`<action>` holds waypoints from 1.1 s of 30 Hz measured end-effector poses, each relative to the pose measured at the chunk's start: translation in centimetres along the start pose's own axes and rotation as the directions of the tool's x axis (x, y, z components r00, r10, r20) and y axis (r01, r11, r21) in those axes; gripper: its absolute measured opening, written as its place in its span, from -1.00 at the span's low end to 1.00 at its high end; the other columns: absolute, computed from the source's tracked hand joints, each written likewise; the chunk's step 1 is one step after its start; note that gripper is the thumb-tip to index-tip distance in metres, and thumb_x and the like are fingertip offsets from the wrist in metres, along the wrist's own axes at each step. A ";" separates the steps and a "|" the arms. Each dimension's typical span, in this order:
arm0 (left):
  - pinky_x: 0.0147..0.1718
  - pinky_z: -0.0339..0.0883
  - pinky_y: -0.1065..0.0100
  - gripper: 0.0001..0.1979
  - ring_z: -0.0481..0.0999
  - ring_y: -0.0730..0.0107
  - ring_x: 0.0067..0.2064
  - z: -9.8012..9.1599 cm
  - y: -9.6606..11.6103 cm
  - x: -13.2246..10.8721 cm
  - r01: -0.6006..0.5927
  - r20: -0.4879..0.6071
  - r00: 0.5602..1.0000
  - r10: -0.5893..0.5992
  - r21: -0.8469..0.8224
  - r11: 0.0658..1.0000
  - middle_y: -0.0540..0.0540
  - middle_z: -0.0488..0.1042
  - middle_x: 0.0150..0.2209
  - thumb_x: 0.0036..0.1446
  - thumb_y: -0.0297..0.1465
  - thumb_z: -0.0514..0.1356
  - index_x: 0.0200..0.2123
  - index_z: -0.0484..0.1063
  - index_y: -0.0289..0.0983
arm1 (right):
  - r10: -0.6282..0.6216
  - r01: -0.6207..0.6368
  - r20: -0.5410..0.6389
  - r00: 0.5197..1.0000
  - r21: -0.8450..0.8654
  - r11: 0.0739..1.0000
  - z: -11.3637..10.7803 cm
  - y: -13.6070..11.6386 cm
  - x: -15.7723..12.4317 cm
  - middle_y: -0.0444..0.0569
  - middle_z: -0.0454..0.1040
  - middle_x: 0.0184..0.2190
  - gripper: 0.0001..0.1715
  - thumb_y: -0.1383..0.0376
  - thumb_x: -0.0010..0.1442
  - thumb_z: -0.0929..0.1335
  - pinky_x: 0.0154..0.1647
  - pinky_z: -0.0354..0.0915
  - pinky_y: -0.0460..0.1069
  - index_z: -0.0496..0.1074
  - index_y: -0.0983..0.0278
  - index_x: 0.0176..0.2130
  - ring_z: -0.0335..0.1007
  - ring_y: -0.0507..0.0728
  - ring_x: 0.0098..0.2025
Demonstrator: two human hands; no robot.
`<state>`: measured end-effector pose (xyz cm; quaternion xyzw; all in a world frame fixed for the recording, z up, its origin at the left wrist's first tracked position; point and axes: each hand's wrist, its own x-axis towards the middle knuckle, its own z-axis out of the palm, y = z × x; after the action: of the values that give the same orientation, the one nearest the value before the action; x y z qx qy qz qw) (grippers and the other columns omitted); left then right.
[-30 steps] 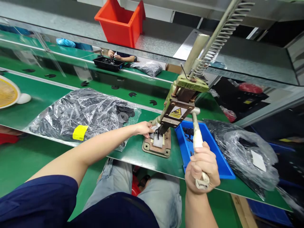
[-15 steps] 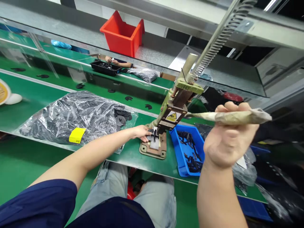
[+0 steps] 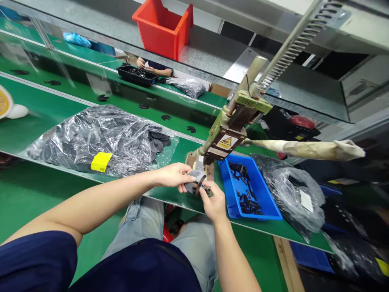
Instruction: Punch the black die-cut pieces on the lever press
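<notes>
My left hand [image 3: 174,176] pinches a flat grey disc-shaped part [image 3: 195,174] just in front of the hand press. Close beside it, my right hand [image 3: 215,202] has its thumb and fingers closed on a dark curved piece [image 3: 199,185] at the disc's right side. Whether the two pieces are joined I cannot tell. Behind the hands stands the hand press [image 3: 225,138] with a yellow warning label; its base is partly covered by the hands. The press's wrapped lever [image 3: 306,148] sticks out to the right, untouched.
A clear bag [image 3: 82,138] of grey discs lies at left. Right of the press is a blue bin [image 3: 267,202] with small black parts, then a plastic bag [image 3: 299,190]. Black pieces lie along the green conveyor [image 3: 121,107]. Across it, another person's hands [image 3: 146,67] work near a black tray [image 3: 136,77].
My right hand has let go of the lever and come down to the part. My left hand has drawn the disc off the press base toward me.
</notes>
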<state>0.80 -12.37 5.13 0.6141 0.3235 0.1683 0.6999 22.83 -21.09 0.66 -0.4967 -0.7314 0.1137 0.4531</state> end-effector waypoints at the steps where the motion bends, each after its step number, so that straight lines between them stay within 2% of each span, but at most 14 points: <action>1: -0.51 0.44 0.42 -0.48 0.59 0.38 -0.52 0.2 0.0 -0.1 0.003 0.011 1.000 -0.003 0.017 1.000 -0.10 0.62 -0.45 0.13 0.06 0.38 -0.26 0.39 -0.29 | -0.018 0.018 0.017 1.000 -0.008 1.000 -0.1 -0.1 0.1 -0.02 0.62 -0.25 -0.85 0.24 0.35 0.37 -0.16 0.47 0.03 0.54 0.21 -0.13 0.56 0.10 -0.21; 4: -0.44 0.43 0.40 -0.57 0.56 0.40 -0.45 1.0 0.3 -0.8 -0.075 -0.116 0.989 0.091 0.136 0.988 -0.07 0.59 -0.39 0.19 -0.02 0.35 -0.21 0.42 -0.28 | -0.071 0.074 0.064 0.995 -0.046 0.996 -0.6 -0.2 0.1 0.00 0.61 -0.25 -0.84 0.24 0.37 0.34 -0.12 0.44 0.08 0.53 0.20 -0.13 0.52 0.14 -0.19; 6: -0.33 0.44 0.38 -0.64 0.54 0.38 -0.33 1.7 0.7 -1.4 -0.170 -0.273 0.926 0.262 0.318 0.933 -0.08 0.58 -0.29 0.20 -0.08 0.36 -0.17 0.48 -0.26 | -0.092 0.100 0.086 0.992 -0.084 0.991 -0.7 -0.1 -0.1 0.01 0.60 -0.24 -0.83 0.25 0.37 0.34 -0.11 0.41 0.10 0.53 0.19 -0.10 0.50 0.15 -0.17; 8: -0.25 0.40 0.37 -0.69 0.50 0.35 -0.25 2.3 1.1 -1.7 -0.227 -0.295 0.861 0.414 0.505 0.832 -0.07 0.55 -0.25 0.19 -0.11 0.36 -0.19 0.52 -0.22 | -0.104 0.116 0.094 0.990 -0.124 0.986 -0.8 -0.1 -0.3 0.01 0.57 -0.26 -0.84 0.26 0.37 0.33 -0.14 0.38 0.09 0.53 0.19 -0.12 0.46 0.15 -0.19; 9: -0.26 0.36 0.38 -0.72 0.47 0.35 -0.26 2.5 1.1 -1.7 -0.241 -0.257 0.858 0.446 0.564 0.789 -0.06 0.53 -0.29 0.19 -0.12 0.35 -0.26 0.52 -0.22 | -0.110 0.123 0.096 0.989 -0.141 0.982 -0.9 -0.1 -0.4 0.01 0.56 -0.28 -0.84 0.26 0.37 0.33 -0.16 0.36 0.08 0.53 0.19 -0.14 0.44 0.15 -0.21; 11: -0.38 0.25 0.40 -0.69 0.36 0.39 -0.37 2.8 0.8 -1.3 -0.238 -0.182 0.892 0.414 0.589 0.772 -0.01 0.43 -0.43 0.23 -0.13 0.31 -0.41 0.46 -0.23 | -0.122 0.138 0.105 0.987 -0.163 0.977 -1.1 -0.3 -0.6 0.01 0.54 -0.30 -0.85 0.27 0.37 0.33 -0.18 0.33 0.07 0.52 0.19 -0.17 0.42 0.14 -0.22; 14: -0.51 0.04 0.41 -0.59 0.19 0.46 -0.49 2.6 -0.4 0.0 -0.153 -0.146 0.960 0.239 0.445 0.882 0.06 0.26 -0.56 0.26 -0.10 0.26 -0.51 0.34 -0.24 | -0.140 0.160 0.127 0.982 -0.165 0.973 -1.5 -0.5 -0.8 0.02 0.55 -0.31 -0.86 0.27 0.36 0.34 -0.17 0.33 0.07 0.53 0.19 -0.16 0.42 0.15 -0.23; 16: -0.51 0.04 0.42 -0.56 0.18 0.48 -0.50 2.5 -0.9 0.5 -0.113 -0.105 0.983 0.154 0.319 0.941 0.08 0.24 -0.57 0.24 -0.05 0.27 -0.51 0.32 -0.24 | -0.143 0.162 0.134 0.981 -0.149 0.975 -1.8 -0.5 -0.9 0.01 0.56 -0.29 -0.87 0.28 0.35 0.35 -0.15 0.35 0.07 0.53 0.18 -0.15 0.44 0.15 -0.23; 18: -0.47 0.12 0.43 -0.55 0.24 0.47 -0.47 2.7 -0.8 0.4 -0.120 -0.086 0.985 0.147 0.259 0.959 0.06 0.30 -0.55 0.22 -0.03 0.28 -0.50 0.34 -0.25 | -0.131 0.146 0.122 0.984 -0.125 0.981 -1.8 -0.3 -1.1 0.00 0.58 -0.29 -0.87 0.28 0.34 0.36 -0.16 0.37 0.06 0.53 0.18 -0.14 0.47 0.14 -0.24; 22: -0.31 0.31 0.40 -0.60 0.42 0.39 -0.33 3.7 1.2 -0.9 -0.267 -0.041 0.956 0.291 0.294 0.918 -0.02 0.47 -0.40 0.28 -0.05 0.24 -0.39 0.49 -0.27 | -0.062 0.063 0.020 0.998 -0.057 0.996 -1.7 0.2 -1.6 -0.04 0.58 -0.33 -0.89 0.27 0.36 0.34 -0.24 0.40 0.03 0.50 0.19 -0.19 0.50 0.10 -0.30; 25: -0.29 0.36 0.41 -0.66 0.46 0.39 -0.31 3.8 2.1 -1.2 -0.301 -0.187 0.914 0.360 0.280 0.911 -0.03 0.51 -0.33 0.28 -0.07 0.26 -0.26 0.52 -0.25 | 0.002 -0.002 -0.058 0.998 0.003 1.000 -1.8 0.3 -2.1 -0.01 0.63 -0.27 -0.90 0.28 0.35 0.36 -0.18 0.46 0.03 0.51 0.19 -0.18 0.58 0.12 -0.22; 27: -0.34 0.34 0.43 -0.65 0.46 0.42 -0.34 3.4 1.9 -0.8 -0.258 -0.259 0.915 0.308 0.210 0.943 -0.02 0.51 -0.33 0.22 -0.06 0.31 -0.21 0.50 -0.24 | 0.037 -0.034 -0.080 0.996 0.042 0.999 -1.7 0.2 -2.5 0.00 0.65 -0.22 -0.91 0.28 0.33 0.39 -0.12 0.49 0.05 0.53 0.19 -0.17 0.61 0.14 -0.16; 30: -0.46 0.26 0.44 -0.60 0.40 0.45 -0.45 3.3 0.7 -0.4 -0.161 -0.131 0.975 0.178 0.128 0.979 0.03 0.45 -0.47 0.20 -0.01 0.32 -0.32 0.43 -0.24 | 0.094 -0.082 -0.111 0.989 0.108 0.991 -1.2 0.1 -2.8 0.00 0.66 -0.22 -0.89 0.26 0.30 0.42 -0.11 0.52 0.06 0.56 0.19 -0.15 0.62 0.15 -0.17; 33: -0.55 0.14 0.43 -0.56 0.34 0.46 -0.54 3.8 -0.3 -0.4 -0.106 -0.088 0.989 0.117 0.122 0.987 0.07 0.37 -0.58 0.22 0.01 0.30 -0.42 0.31 -0.21 | 0.159 -0.129 -0.159 0.974 0.183 0.975 0.1 0.1 -3.2 0.01 0.66 -0.22 -0.83 0.22 0.30 0.42 -0.13 0.55 0.06 0.56 0.20 -0.11 0.63 0.15 -0.18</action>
<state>2.97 -15.57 5.10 0.6625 0.3307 0.2168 0.6362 23.13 -23.61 -1.23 -0.5156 -0.6388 0.1653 0.5466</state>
